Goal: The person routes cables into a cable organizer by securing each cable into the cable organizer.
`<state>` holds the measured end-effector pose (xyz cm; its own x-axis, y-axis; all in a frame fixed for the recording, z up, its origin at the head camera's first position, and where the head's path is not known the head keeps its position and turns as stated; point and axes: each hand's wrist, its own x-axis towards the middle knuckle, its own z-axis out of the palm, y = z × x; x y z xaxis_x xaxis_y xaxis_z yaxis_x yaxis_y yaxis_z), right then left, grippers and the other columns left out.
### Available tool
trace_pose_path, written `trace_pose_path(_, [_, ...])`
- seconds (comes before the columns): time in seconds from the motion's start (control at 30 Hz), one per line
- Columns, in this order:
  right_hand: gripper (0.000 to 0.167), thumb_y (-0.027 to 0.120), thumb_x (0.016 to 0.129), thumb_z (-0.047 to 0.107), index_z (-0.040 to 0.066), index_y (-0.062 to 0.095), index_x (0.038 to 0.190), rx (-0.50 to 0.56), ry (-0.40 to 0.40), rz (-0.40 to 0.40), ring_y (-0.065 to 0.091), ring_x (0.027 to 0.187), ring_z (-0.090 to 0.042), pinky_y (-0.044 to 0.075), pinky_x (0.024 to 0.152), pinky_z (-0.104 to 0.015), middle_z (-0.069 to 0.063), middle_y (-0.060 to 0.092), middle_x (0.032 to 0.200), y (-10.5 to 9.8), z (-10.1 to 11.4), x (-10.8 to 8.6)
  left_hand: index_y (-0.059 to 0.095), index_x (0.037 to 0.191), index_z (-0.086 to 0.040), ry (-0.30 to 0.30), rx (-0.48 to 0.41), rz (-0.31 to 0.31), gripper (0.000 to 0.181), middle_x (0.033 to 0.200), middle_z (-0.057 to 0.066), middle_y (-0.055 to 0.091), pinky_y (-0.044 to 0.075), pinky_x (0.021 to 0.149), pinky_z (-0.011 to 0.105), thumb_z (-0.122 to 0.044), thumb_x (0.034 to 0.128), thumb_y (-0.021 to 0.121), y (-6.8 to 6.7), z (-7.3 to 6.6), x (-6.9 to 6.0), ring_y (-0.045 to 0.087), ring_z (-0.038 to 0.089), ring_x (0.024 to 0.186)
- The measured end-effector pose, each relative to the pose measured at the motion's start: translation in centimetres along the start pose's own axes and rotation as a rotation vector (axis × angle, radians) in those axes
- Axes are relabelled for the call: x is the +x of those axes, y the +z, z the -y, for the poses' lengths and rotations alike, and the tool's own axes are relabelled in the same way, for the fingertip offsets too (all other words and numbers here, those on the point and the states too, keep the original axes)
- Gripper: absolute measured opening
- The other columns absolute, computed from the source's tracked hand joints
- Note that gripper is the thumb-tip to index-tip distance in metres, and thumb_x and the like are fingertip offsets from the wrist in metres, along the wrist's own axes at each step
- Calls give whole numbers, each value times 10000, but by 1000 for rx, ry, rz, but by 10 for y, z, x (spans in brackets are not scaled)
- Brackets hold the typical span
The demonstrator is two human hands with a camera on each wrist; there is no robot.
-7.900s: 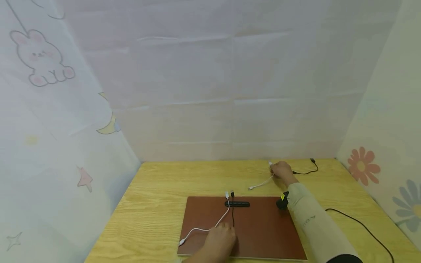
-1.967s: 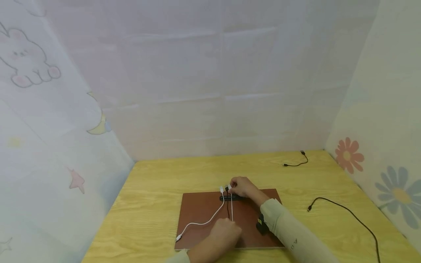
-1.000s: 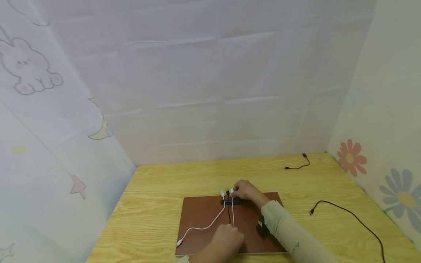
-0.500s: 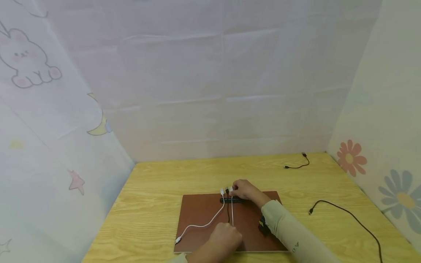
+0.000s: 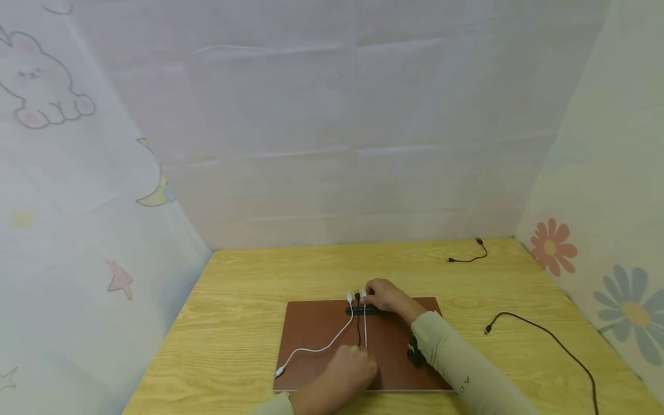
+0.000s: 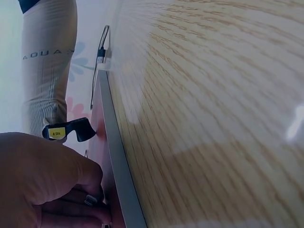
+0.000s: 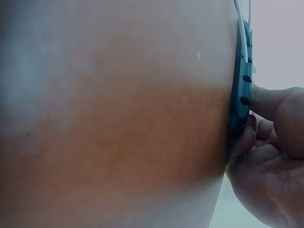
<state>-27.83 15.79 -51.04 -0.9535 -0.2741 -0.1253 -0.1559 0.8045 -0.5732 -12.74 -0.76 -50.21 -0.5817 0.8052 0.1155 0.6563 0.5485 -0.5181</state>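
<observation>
In the head view a brown board (image 5: 306, 323) bears a black slotted cable holder (image 5: 372, 310) near its far edge. A left white cable (image 5: 307, 349), a black cable (image 5: 358, 328) and a right white cable (image 5: 365, 329) run across the holder, side by side. My right hand (image 5: 386, 295) pinches the right white cable by its plug; in the right wrist view its thumb and fingers sit close around the holder (image 7: 241, 90). The left hand (image 5: 349, 368) grips the near ends of the black and right white cables, and a small metal connector (image 6: 90, 200) shows between its fingers.
A short black cable (image 5: 469, 260) lies at the table's far right. Another, longer black cable (image 5: 550, 331) curves down the right side. A black wrist device with a yellow label (image 5: 415, 351) hangs by the right sleeve. Printed sheets stand around the wooden table (image 5: 233, 323).
About eight seconds ago the right hand was at the short white cable on the far table; now that cable lies across the holder. Over the last two seconds both hands have hardly moved.
</observation>
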Motion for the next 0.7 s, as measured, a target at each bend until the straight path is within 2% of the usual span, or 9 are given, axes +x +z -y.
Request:
trace_pose_path(0.23, [346,690,973,222,117,501,702,9,-27,-8,377,579,-143,325,568,-287,-3,426,638,-1,-2,-1,659,696,-272,-2,-8,14,175,621,-113,564,427,445,217,-287,852,736,-6,-2,2,531,24,556])
trace_pose_path(0.5, [388,690,972,227,138,459,673,22,-31,-10,349,559,-135,312,560,-281,10,390,610,-6,0,-3,639,662,-248,-65,3,-33,205,612,-96,552,414,426,225,-316,825,745,-6,-7,2,521,37,552])
trace_pose_path(0.57, [397,690,972,230,141,455,665,30,-32,-9,344,549,-131,312,556,-277,13,384,598,-6,0,-5,643,675,-226,-86,-25,-11,203,622,-83,557,424,433,234,-313,820,756,-7,-7,1,534,55,559])
trace_pose_path(0.7, [387,690,973,229,137,493,653,56,-26,-10,348,530,-124,316,540,-271,22,397,577,-4,2,-10,669,734,-190,-157,-139,79,164,679,-59,600,467,502,243,-286,802,783,-11,-7,0,578,78,626])
